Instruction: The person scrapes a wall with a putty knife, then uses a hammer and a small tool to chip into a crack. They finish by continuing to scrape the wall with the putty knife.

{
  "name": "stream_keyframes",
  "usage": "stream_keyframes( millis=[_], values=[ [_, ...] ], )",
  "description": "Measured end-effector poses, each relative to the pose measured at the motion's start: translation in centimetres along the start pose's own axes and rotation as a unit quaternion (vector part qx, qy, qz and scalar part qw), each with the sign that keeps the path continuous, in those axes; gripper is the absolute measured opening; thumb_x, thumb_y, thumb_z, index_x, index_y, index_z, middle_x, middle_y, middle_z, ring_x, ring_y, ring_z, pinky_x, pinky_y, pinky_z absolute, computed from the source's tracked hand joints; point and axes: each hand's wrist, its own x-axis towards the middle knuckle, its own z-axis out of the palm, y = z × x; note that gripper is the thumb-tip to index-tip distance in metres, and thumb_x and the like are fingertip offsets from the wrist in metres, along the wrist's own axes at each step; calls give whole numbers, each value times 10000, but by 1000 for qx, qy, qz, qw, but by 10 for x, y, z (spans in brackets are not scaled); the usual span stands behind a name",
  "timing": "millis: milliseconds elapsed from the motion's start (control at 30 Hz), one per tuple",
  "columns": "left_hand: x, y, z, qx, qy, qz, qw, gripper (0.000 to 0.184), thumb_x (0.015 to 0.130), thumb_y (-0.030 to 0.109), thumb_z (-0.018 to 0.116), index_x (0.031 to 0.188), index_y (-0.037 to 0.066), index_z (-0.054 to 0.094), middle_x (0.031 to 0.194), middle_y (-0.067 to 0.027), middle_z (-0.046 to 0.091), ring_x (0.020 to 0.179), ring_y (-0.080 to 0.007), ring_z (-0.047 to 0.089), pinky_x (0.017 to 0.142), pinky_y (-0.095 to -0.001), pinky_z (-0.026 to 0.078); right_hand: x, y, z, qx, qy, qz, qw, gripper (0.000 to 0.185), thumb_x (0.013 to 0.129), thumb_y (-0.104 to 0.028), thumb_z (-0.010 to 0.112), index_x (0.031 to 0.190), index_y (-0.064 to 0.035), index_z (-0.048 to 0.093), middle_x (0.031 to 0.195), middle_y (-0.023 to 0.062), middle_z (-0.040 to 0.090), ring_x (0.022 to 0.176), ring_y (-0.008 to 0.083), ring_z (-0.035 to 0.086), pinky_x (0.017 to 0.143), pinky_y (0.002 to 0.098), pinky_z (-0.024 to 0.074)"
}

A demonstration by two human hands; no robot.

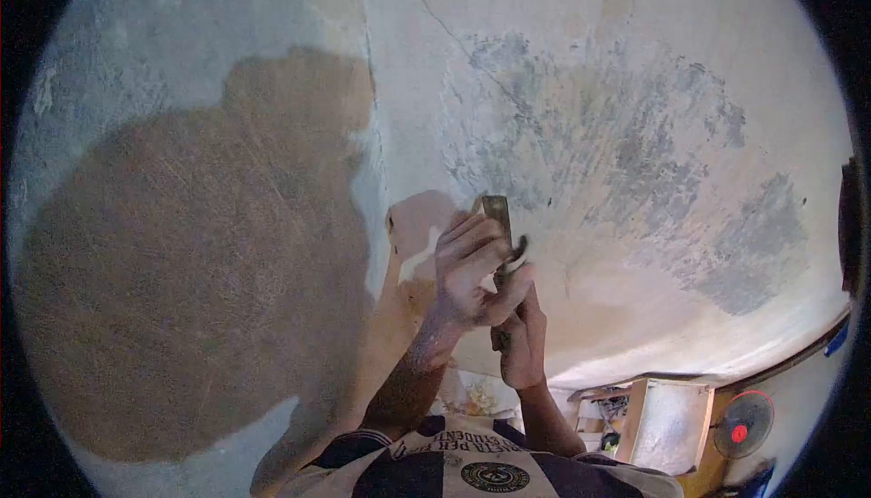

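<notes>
Both of my hands are raised together near the middle of the view, close to a patchy wall (581, 117). My left hand (467, 267) and my right hand (523, 344) are wrapped round a dark, flat, long tool (496, 212), which stands roughly upright. A small dark curved piece (520, 248) sticks out to its right. The fingers overlap the tool, so its lower part is mostly hidden. Grey worn areas and a thin crack show on the wall beyond my hands.
A large shadow (209, 271) lies on the wall at the left. At the lower right are a wood-framed panel (670, 425), shelves with clutter (601, 412) and a round fan with a red rim (742, 425). A dark object (850, 226) is at the right edge.
</notes>
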Motion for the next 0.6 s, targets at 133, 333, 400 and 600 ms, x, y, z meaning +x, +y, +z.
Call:
stream_keyframes(
  millis=[133,333,400,600],
  values=[
    [-38,17,-9,-34,36,-168,985,291,895,264,721,868,-9,622,939,-99,614,763,-220,584,715,-340,473,-12,-6,-18,0,6,-8,1000,488,944,-222,475,1369,7,546,735,49,564,655,120,497,631,284,443],
    [-46,20,-18,-15,-29,-173,984,151,858,95,730,862,-22,635,934,-138,668,825,-271,655,737,-379,522,-15,7,-22,-12,33,-34,999,427,929,-114,558,1347,-32,581,966,89,602,798,134,518,730,280,427],
    [-38,20,-14,7,-78,-110,991,142,845,92,730,864,-16,640,907,-141,675,819,-293,668,739,-392,529,-16,4,-21,-48,38,-63,996,410,920,-64,577,1327,-14,580,1010,123,596,860,179,553,805,320,460],
    [-15,14,4,-6,-153,-40,987,112,834,91,710,863,8,639,784,-120,668,722,-301,662,745,-396,514,-19,-1,-25,-131,42,-112,984,363,949,-101,600,1288,17,546,959,133,550,824,218,567,780,338,470]
  ],
)
